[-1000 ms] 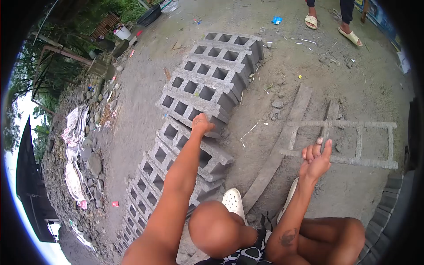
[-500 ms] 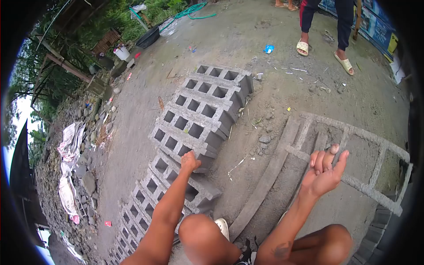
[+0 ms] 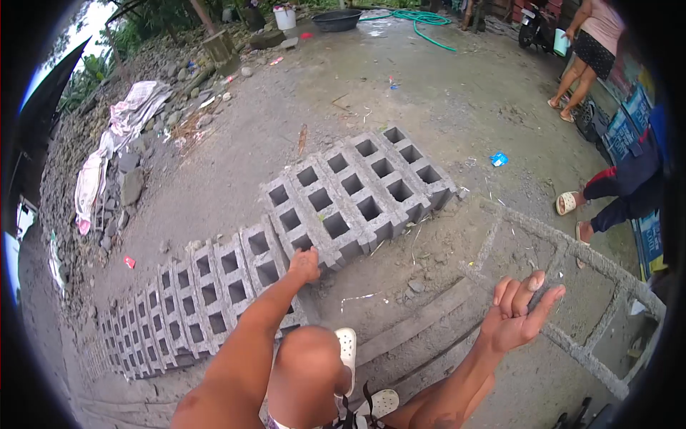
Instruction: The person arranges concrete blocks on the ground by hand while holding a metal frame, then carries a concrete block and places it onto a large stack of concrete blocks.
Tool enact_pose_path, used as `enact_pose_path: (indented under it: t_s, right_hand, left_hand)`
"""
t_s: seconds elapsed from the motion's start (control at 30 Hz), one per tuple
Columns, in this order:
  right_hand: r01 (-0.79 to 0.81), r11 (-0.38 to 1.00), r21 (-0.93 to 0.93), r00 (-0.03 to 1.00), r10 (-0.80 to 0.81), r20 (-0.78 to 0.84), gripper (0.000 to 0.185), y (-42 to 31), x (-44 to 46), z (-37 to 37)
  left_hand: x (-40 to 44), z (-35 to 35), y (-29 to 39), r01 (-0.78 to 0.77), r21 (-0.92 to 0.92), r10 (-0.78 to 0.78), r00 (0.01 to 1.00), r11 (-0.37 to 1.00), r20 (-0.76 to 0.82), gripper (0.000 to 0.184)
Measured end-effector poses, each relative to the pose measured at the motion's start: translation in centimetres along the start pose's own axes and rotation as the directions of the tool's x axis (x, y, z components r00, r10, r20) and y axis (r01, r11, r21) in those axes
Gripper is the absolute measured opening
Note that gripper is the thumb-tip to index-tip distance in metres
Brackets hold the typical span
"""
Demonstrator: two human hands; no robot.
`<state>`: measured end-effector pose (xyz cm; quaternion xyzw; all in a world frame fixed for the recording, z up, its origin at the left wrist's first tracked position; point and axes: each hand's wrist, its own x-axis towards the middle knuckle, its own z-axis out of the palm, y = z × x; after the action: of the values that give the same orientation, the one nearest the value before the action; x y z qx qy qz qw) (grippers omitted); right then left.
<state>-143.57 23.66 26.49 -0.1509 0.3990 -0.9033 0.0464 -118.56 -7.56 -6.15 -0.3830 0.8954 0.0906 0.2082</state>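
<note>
Blocks of rough grey concrete (image 3: 349, 203), rectangular and pierced with square dark hollows, and they're packed side by side in a long curving run across the ground! Look at those faces: grainy, matte, three openings across on the nearer blocks, with notched ends along the right side. Left hand (image 3: 305, 264) is right there, fingers curled at the near edge of one block, over its end hollow; how firm that grip is, I cannot tell. Over to the right hand (image 3: 516, 314), palm turned up, fingers bent, overlapping the near rail of a ladder-shaped grey frame (image 3: 607, 317) with a gritty crust; whether it grasps the rail, I cannot tell. Long grey planks (image 3: 411, 323) lie between blocks and frame.
</note>
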Motion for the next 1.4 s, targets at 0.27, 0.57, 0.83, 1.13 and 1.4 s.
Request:
enact_pose_path:
  t_s: [0.27,0.57,0.83,1.13,1.4]
  right_hand:
    - [-0.109,0.992,0.067,0.799,0.047,0.600,0.041,9.6,1.3,15.8]
    - [-0.354,0.822,-0.447,0.607,0.565,0.559,0.039,27.6,-6.7,14.4]
    - [-0.380,0.720,-0.580,0.591,0.672,0.446,0.037,31.5,-11.0,10.1]
    - [-0.184,0.941,-0.284,0.659,0.332,0.675,0.040,31.7,-9.3,19.1]
    - [-0.279,0.825,-0.491,0.638,0.541,0.548,0.040,36.3,-9.8,18.2]
  left_hand:
    - [-0.7,-0.7,-0.2,0.026,-0.178,-0.050,0.991,0.984,-0.127,0.060]
    - [-0.4,0.3,-1.0,-0.035,-0.319,-0.036,0.976,0.947,-0.214,0.042]
    - [-1.4,1.2,-0.8,-0.055,-0.329,-0.063,0.939,0.943,-0.339,0.038]
    - [-1.8,1.1,-1.4,-0.113,-0.350,-0.039,0.915,0.930,-0.401,0.034]
    - [-1.7,1.0,-1.2,-0.094,-0.370,-0.061,0.921,0.924,-0.386,0.042]
